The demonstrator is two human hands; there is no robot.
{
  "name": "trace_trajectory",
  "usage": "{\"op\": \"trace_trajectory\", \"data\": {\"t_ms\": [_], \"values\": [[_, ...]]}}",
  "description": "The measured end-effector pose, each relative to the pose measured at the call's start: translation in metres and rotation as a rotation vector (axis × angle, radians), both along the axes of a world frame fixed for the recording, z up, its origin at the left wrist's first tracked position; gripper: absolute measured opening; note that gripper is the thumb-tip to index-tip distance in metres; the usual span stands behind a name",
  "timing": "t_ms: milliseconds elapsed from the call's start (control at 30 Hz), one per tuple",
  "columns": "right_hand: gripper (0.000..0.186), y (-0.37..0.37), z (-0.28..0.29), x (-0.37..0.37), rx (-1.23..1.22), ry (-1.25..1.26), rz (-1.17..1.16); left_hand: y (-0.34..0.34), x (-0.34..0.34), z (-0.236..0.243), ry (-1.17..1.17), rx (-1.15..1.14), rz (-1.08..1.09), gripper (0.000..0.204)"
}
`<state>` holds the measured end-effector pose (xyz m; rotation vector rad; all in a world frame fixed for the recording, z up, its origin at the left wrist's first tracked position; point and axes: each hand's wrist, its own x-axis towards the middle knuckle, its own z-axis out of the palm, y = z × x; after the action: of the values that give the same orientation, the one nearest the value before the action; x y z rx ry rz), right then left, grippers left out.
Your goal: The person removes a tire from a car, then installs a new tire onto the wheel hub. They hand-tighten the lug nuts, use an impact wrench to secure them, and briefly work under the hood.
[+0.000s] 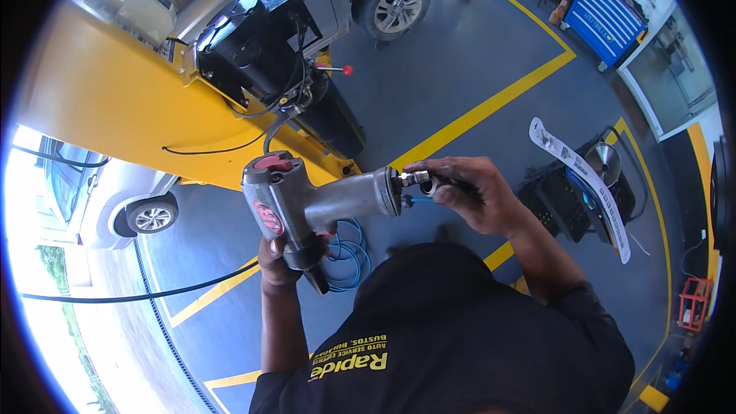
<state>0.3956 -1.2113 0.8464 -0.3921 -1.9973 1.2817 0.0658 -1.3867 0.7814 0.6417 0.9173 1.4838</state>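
Observation:
A grey air impact wrench (349, 198) with red parts lies sideways in front of my chest, its handle pointing right. My left hand (274, 262) is closed around the tool's body near its dark nose, which tilts downward; most of these fingers are behind the tool. At the handle's end sticks out a metal air fitting (414, 178). Beside it, my right hand (477, 193) grips a metal air hose coupler (432, 185) between thumb and fingers. Whether coupler and fitting are joined, I cannot tell. A blue air hose (353, 253) lies coiled on the floor below the wrench.
Ahead stands a yellow lift post (115, 100) with a black power unit (253, 54) and a red-knobbed lever (347, 70). Two cars are parked beyond and left. On the right are a black cart (560, 207) bearing a long white strip (586, 176), and a blue tool cabinet (606, 19).

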Motion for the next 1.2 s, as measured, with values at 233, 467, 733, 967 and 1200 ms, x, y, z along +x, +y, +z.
{"op": "trace_trajectory", "data": {"t_ms": [233,467,733,967,1200], "values": [[0.034,0.013,-0.001,0.036,0.329,-0.310,-0.008,0.001,0.017,0.054,0.260,-0.076,-0.041,0.094],[0.028,0.002,0.001,0.057,0.076,-0.426,0.249,0.021,0.055,0.125,0.349,-0.231,-0.191,0.099],[0.034,0.013,0.007,0.071,-0.160,-0.570,0.231,0.036,0.063,0.104,0.271,-0.392,-0.290,0.097],[0.037,0.031,-0.013,0.091,-0.342,-0.596,0.444,0.046,0.093,0.102,0.362,-0.365,-0.319,0.107],[0.044,0.046,-0.037,0.103,-0.608,-0.506,0.594,0.059,0.114,0.124,0.554,-0.167,-0.289,0.107]]}}
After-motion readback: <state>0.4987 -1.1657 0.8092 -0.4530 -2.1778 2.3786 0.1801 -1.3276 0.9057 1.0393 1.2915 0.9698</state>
